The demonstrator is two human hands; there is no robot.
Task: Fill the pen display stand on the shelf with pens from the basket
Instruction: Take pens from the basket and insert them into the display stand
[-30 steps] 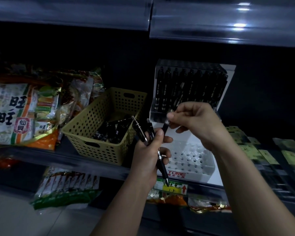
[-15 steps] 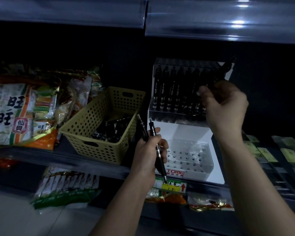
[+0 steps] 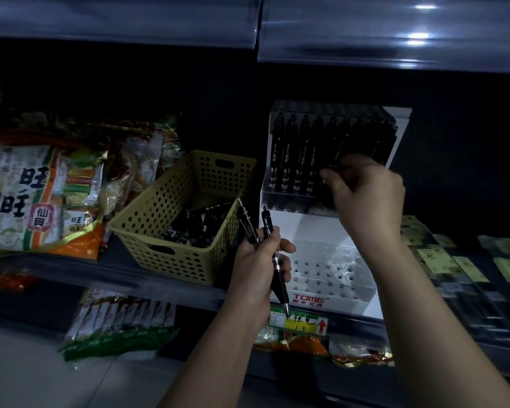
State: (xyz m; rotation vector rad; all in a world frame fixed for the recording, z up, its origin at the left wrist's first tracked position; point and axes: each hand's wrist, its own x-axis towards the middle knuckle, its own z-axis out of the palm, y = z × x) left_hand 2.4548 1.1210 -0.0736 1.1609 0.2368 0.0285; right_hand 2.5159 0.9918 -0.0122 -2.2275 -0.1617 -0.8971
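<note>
Two slim black pens [image 3: 279,273], perforated plastic basket [image 3: 171,201]

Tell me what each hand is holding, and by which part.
Left hand grips two black pens around their mid-barrels. Right hand is curled at the upper row of the display stand; whether it pinches a pen cannot be told.

I count two hands: the left hand [image 3: 259,260] and the right hand [image 3: 365,195]. The left hand grips two black pens [image 3: 267,228]. Just left of it I see one yellow basket [image 3: 171,201] holding a heap of loose pens [image 3: 195,228], too dark and tangled to number. Behind the right hand stands one white display stand [image 3: 315,228]. Four racked pens [image 3: 289,154] show clearly left of that hand, and the rest are too dark to count. One price label [image 3: 299,320] sits below the left hand.
</note>
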